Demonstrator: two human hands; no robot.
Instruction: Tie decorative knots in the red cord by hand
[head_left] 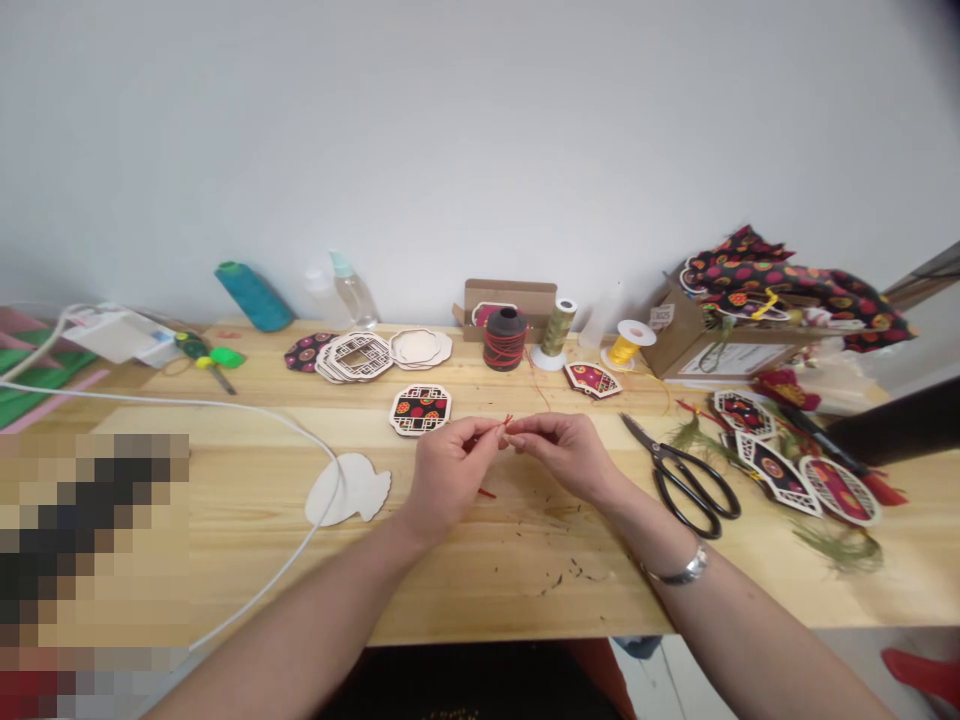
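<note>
Fingertips to fingertips, my two hands meet above the middle of the wooden table. My left hand [454,470] is closed in a pinch on a thin red cord [508,421], whose short ends stick up between the fingers. My right hand [566,452] pinches at the same spot, closed on the cord too. Another bit of red shows below the left hand. Just behind the left hand lies an octagonal wooden ornament [420,410] with patterned fabric in it. To the right of my right hand rest black-handled scissors [679,475], blades partly apart.
A spool of red cord [505,340], a green thread spool [558,328] and a yellow spool [628,345] stand at the back. Stacked wooden frames [356,357] lie left of them. Finished ornaments [776,470] lie right. A white cable [296,545] crosses the left side.
</note>
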